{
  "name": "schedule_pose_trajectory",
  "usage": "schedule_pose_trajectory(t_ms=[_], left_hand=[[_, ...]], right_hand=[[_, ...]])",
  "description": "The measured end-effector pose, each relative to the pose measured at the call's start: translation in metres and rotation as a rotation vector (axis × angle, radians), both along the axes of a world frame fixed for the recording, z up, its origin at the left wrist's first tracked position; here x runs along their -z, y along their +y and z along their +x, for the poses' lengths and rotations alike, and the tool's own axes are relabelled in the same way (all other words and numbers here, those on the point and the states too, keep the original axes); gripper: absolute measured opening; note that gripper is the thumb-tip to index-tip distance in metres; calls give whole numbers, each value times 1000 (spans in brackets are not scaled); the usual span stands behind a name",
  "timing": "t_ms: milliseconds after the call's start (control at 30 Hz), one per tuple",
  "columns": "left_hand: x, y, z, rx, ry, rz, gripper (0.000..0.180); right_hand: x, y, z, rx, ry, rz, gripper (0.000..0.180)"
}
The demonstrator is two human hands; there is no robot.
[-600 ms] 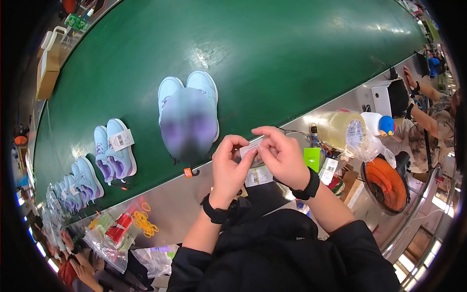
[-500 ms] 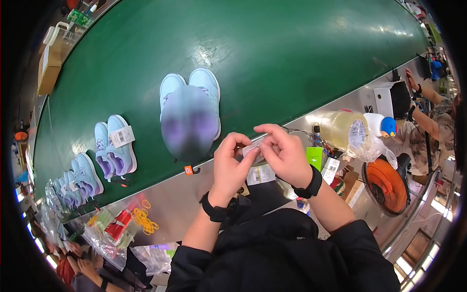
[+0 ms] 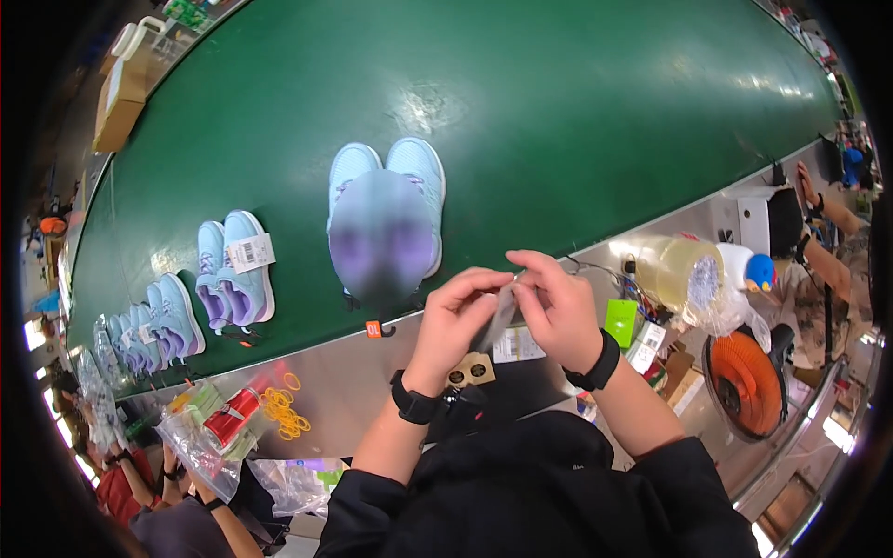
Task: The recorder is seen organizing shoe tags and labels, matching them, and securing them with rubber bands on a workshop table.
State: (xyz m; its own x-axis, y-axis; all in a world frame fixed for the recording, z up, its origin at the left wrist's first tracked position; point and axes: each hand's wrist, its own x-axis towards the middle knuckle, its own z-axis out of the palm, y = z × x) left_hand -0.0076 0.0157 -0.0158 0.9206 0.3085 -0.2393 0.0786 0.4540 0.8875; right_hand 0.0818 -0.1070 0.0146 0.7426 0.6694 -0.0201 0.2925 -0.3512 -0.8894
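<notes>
My left hand (image 3: 453,325) and my right hand (image 3: 561,316) meet over the near edge of the belt, fingers pinched together. Between them is a small greyish, see-through strip (image 3: 503,312), partly covered by the fingers; its exact kind cannot be made out. Ahead and to the left lies a pair of light blue shoes (image 3: 420,186) with toes pointing away, partly smeared by a blurred patch. A black hook with an orange tag (image 3: 374,329) sticks out at their heels. Below my hands are a white label sheet (image 3: 517,344) and a brown card with two dark round spots (image 3: 472,370).
Farther left on the green belt (image 3: 577,121) stand a tagged shoe pair (image 3: 244,279) and several more shoes (image 3: 175,316). Yellow rubber bands (image 3: 284,414) and a red can (image 3: 233,417) sit near left. At right are a clear roll (image 3: 677,274), green tag (image 3: 620,322), orange fan (image 3: 744,383) and a co-worker's arm (image 3: 831,214).
The small piece between my fingers now shows as a longer upright strip. My view has shifted, so the shoes and bench items appear farther right. The brown card is now more exposed.
</notes>
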Motion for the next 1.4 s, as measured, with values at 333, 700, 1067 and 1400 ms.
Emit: schedule_pose_trajectory(t_ms=[333,700,1067,1400], left_hand=[[10,6,4,-353,91,235,6],[49,130,31,-25,395,1539,14],[56,127,24,-11,212,1510,18],[34,127,11,17,297,1606,28]], right_hand=[[24,37,6,-5,437,47,10],[84,117,44,-119,-105,-152,12],[103,143,35,-125,-219,-210,7],[104,157,27,-128,-235,-224,8]])
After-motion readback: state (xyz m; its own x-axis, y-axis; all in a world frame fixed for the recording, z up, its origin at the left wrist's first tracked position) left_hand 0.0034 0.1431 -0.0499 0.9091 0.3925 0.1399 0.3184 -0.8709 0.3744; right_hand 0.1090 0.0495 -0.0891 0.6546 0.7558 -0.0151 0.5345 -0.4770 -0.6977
